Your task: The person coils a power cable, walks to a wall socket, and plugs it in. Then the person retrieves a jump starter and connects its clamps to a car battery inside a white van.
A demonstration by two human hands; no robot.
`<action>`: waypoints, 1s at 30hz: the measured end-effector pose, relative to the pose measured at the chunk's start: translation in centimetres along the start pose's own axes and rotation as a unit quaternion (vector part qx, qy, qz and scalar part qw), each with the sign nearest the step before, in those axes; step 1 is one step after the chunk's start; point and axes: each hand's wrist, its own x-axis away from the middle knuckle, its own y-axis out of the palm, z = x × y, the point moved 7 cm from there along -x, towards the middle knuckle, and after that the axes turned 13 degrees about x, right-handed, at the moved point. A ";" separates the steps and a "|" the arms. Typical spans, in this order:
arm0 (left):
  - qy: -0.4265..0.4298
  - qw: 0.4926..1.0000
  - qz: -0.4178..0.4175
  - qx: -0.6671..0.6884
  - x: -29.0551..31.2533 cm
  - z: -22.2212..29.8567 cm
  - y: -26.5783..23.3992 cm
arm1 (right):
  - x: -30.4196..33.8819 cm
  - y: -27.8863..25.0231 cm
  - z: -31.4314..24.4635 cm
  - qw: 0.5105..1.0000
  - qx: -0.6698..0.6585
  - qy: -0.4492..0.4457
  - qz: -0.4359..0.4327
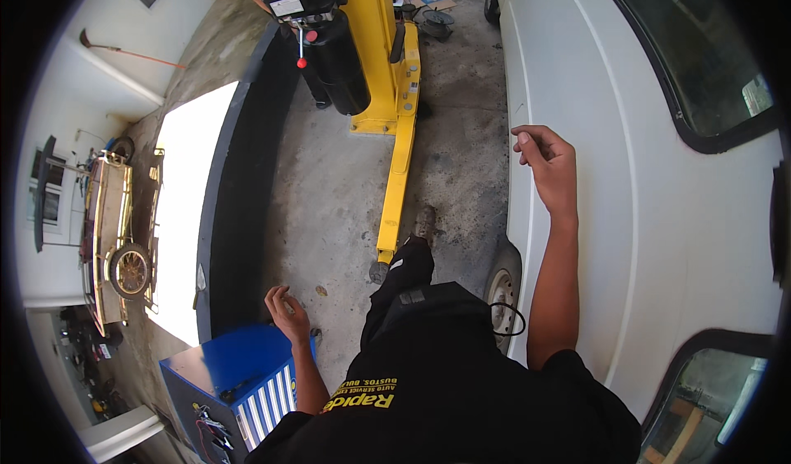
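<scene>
My left hand [288, 313] hangs loosely over the grey concrete floor, just beyond a blue tool cabinet [198, 363] with pale drawer fronts. Its fingers are slightly bent and apart, with nothing in them. My right hand [547, 161] is raised beside the white van [593, 217], its fingers relaxed and half curled. No object shows in it, and whether it touches the van's side I cannot tell. Between the hands, one booted foot [424, 223] is set forward next to the yellow lift arm [397, 180].
A yellow lift post [369, 44] stands ahead, with a black cylindrical tank [339, 64] and a red-knobbed lever [301, 62]. A dark low wall [247, 184] runs along the left. Behind the post, a person's dark shoe [322, 103] shows. The van's wheel [501, 291] is close on my right.
</scene>
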 end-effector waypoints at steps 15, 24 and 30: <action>0.401 0.716 -0.097 0.563 -48.2 47.1 18.2 | -33.5 -7.7 -10.4 0.970 0.050 -0.168 0.168; 0.339 0.616 -0.164 0.692 -66.4 56.0 35.0 | -59.0 -6.4 2.5 0.988 0.103 -0.043 0.111; 0.395 0.645 -0.250 0.604 -80.6 62.9 48.3 | -82.1 -5.4 12.4 0.993 0.112 0.044 0.018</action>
